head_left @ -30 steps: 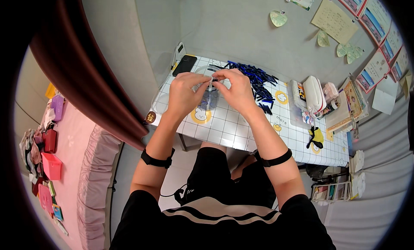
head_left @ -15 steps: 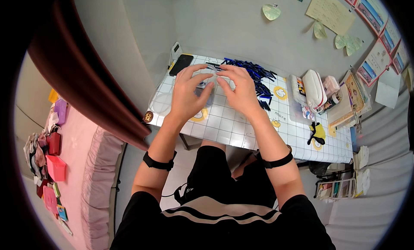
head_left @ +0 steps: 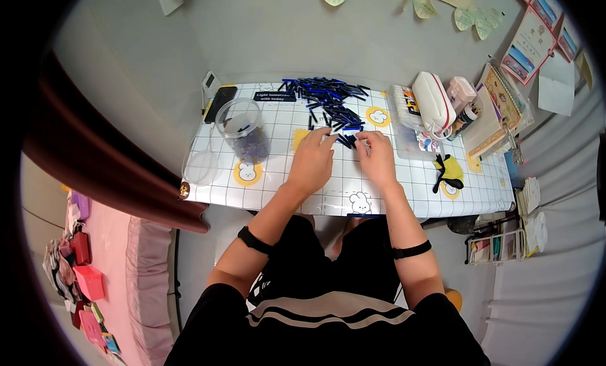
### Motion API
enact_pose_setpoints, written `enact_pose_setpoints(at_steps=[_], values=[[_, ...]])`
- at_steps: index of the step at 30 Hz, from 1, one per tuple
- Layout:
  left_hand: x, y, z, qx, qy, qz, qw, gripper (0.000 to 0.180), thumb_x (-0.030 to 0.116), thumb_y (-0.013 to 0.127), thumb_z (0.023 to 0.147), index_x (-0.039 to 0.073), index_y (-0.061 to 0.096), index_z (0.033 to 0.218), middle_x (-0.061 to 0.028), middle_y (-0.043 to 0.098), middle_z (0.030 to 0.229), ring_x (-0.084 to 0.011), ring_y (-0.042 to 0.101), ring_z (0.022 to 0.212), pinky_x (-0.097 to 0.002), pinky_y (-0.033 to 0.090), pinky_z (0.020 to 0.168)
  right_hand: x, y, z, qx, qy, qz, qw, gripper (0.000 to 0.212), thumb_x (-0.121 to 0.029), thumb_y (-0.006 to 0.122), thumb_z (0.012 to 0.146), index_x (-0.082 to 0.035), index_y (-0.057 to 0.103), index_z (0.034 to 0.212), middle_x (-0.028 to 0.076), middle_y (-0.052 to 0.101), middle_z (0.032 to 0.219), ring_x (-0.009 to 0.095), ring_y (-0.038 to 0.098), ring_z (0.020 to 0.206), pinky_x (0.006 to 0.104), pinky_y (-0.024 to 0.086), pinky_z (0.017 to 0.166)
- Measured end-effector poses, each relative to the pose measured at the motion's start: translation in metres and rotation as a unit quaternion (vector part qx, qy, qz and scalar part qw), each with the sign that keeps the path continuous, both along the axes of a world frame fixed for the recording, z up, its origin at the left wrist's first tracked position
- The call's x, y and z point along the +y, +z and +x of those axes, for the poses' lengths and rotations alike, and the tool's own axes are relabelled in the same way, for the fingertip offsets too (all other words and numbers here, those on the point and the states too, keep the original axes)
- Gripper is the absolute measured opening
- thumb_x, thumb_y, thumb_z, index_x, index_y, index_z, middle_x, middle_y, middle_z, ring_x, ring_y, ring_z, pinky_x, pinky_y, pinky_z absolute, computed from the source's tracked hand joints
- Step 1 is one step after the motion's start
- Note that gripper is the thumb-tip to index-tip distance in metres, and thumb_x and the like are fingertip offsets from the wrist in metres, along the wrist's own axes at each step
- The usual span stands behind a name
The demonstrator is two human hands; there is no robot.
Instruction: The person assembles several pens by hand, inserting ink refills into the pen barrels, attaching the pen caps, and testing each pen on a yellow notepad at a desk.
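A loose pile of small dark-blue tubes, like pen ink cartridges [head_left: 328, 94], lies across the middle and back of the table. At its near edge, my left hand [head_left: 312, 159] hovers low with fingers loosely curved and thumb apart. Opposite it, my right hand [head_left: 377, 159] has its fingertips beside a few cartridges; I see nothing gripped in it. A small cluster of cartridges lies between the two hands. To the left stands a clear round plastic jar [head_left: 243, 129], upright with its top uncovered and dark-blue pieces in its lower part. A clear round lid [head_left: 203, 168] lies left of it.
A black phone [head_left: 221, 104] lies at the back left, beside a dark sign strip [head_left: 274, 96]. On the right are a white pencil case [head_left: 433, 101], a clear plastic box [head_left: 404, 104], notebooks [head_left: 495, 107] and a yellow-black cloth item [head_left: 449, 171]. The grid-patterned table [head_left: 297, 198] ends before my lap.
My hands have come down from over the jar to the near edge of the pile, further right. The jar, mostly hidden behind my hands before, now shows fully. The whole view has shifted.
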State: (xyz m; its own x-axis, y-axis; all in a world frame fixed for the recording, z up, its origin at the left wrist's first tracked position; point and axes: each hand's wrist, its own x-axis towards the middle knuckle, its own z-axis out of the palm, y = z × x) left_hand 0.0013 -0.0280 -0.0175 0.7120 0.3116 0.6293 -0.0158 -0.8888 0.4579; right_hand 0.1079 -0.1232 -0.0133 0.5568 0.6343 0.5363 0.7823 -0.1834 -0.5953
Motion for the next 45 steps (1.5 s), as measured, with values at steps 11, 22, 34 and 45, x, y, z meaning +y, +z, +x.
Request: enact_pose_setpoints(at_steps=[11,22,34,45], values=[[-0.009,-0.014,-0.015,0.067,0.027,-0.012,0.997,0.033,-0.003,0.044,0.065,-0.005,0.043,0.099,-0.0161,0.042,0.103,-0.0293,0.039,0.097,-0.0330,0.032,0.082,-0.006,-0.011,-0.027,-0.063,-0.005,0.018,0.998,0.020,-0.006,0.056,0.064,-0.002,0.053,0.083,0.010,0.044,0.085,0.025,0.041,0.075,0.0311,0.036,0.066],[-0.013,-0.013,-0.016,0.058,0.053,0.061,0.995,0.031,-0.001,0.046,0.065,-0.004,0.046,0.096,-0.0157,0.041,0.105,-0.0295,0.037,0.100,-0.0338,0.031,0.084,-0.010,-0.009,-0.032,-0.100,-0.004,-0.009,0.995,0.016,-0.007,0.055,0.065,-0.003,0.056,0.080,0.009,0.045,0.085,0.024,0.041,0.076,0.0306,0.037,0.065],[-0.017,-0.012,-0.021,0.049,0.005,-0.019,0.999,0.022,-0.001,0.046,0.067,-0.001,0.047,0.089,-0.0142,0.045,0.098,-0.0296,0.043,0.093,-0.0338,0.035,0.080,-0.011,-0.005,-0.034,-0.092,-0.006,-0.019,0.996,0.014,-0.008,0.059,0.061,-0.002,0.054,0.074,0.008,0.045,0.082,0.025,0.041,0.075,0.0306,0.037,0.065],[-0.015,-0.012,-0.021,0.022,-0.006,-0.030,0.999,0.022,-0.001,0.047,0.067,-0.001,0.048,0.089,-0.0139,0.047,0.094,-0.0290,0.046,0.088,-0.0335,0.038,0.075,-0.010,-0.006,-0.032,-0.092,0.014,-0.007,0.996,0.012,-0.001,0.054,0.059,-0.003,0.049,0.069,0.008,0.046,0.079,0.025,0.041,0.075,0.0314,0.037,0.063]])
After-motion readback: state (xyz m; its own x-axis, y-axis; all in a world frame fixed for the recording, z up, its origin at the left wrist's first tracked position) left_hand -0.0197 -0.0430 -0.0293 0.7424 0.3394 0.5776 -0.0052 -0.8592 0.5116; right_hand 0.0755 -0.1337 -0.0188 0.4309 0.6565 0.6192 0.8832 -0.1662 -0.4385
